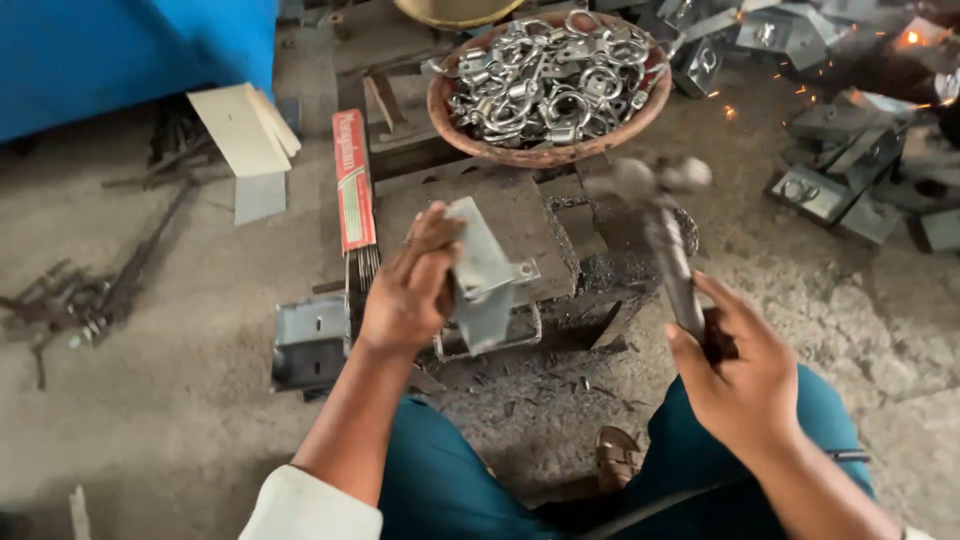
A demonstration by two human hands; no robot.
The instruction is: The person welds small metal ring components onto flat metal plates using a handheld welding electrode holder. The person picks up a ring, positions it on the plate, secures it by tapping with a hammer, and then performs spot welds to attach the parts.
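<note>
Our left hand [408, 290] has its fingers wrapped around a bent grey metal bracket [482, 272], holding it upright over the dark steel block [520, 215]. Our right hand [738, 372] grips a hammer [662, 215] by the handle — its head is blurred, raised just beside the bracket. Behind the block sits a rusty bowl [548, 153] of metal rings; a red box of welding rods [352, 190] lies left — more brackets [850, 165] are piled at right.

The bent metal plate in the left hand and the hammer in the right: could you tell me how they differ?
The bent metal plate is flat, angular and sharp in view; the hammer is long, round-headed and motion-blurred. The left hand grips the plate over the work block; the right hand holds the hammer raised. Both are grey metal.
</note>
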